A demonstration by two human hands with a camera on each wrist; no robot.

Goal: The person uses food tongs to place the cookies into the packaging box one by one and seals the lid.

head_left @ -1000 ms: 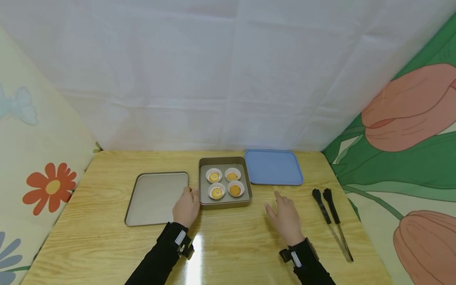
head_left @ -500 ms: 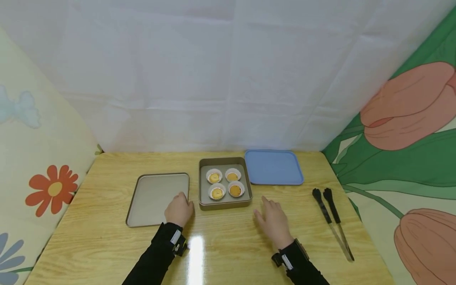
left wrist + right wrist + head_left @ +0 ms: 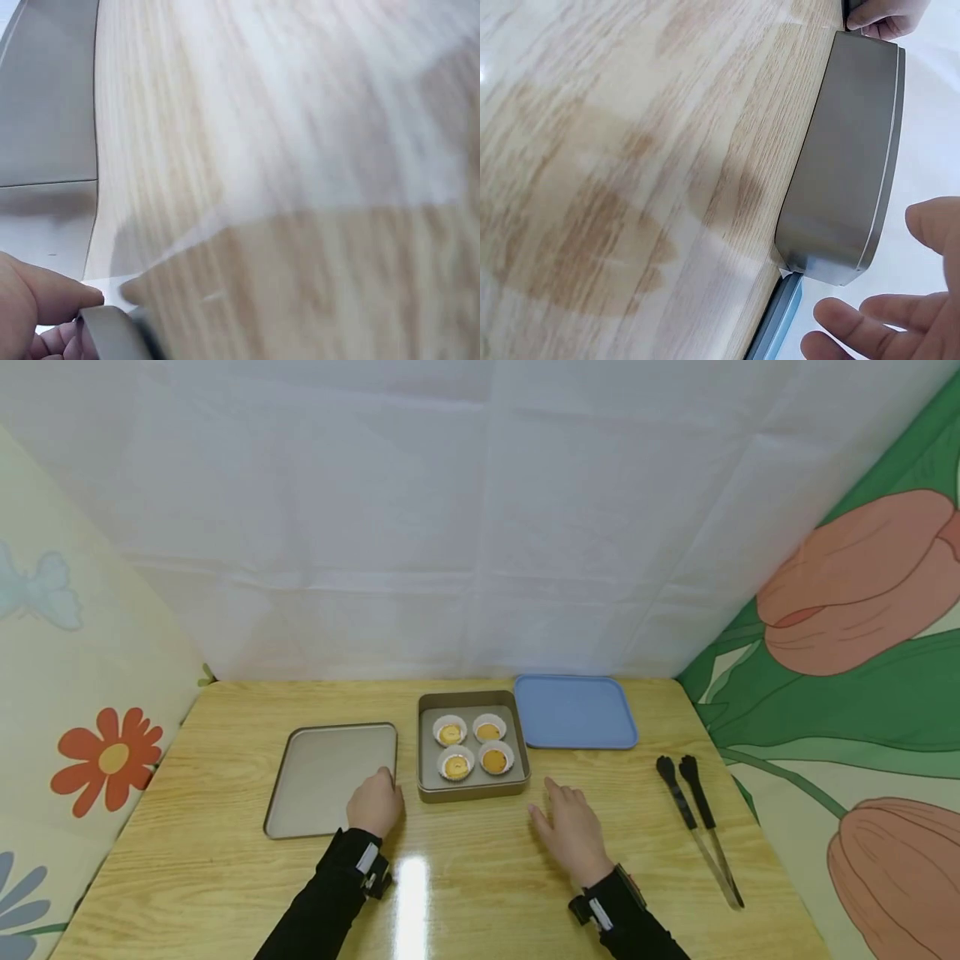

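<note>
Hands first: your left hand (image 3: 375,807) sits on the near right corner of the flat grey tray (image 3: 330,777), fingers curled down over its edge. The left wrist view shows the thumb (image 3: 41,292) against a grey rim, but it's blurred, so I can't tell if you're pinching the tray or just resting on it. Your right hand (image 3: 572,831) lies flat on the wooden table (image 3: 480,877), fingers straight and slightly spread, holding nothing. In the right wrist view those fingertips (image 3: 870,330) hover just beside the near right corner of the deep baking pan (image 3: 847,180), not touching it.

Deep baking pan (image 3: 472,745) stands between your two hands, a bit further from you, just to the right of the flat tray. Four tarts (image 3: 472,747) in white paper cups sit inside it, two by two. In the right wrist view your left fingers show at the pan's far corner.

Blue tray (image 3: 575,712) lies behind and to the right of the pan, with one edge very close to the pan. Black-tipped tongs (image 3: 699,827) lie on the table well to the right of your right hand, tips pointing away from you, untouched.
</note>
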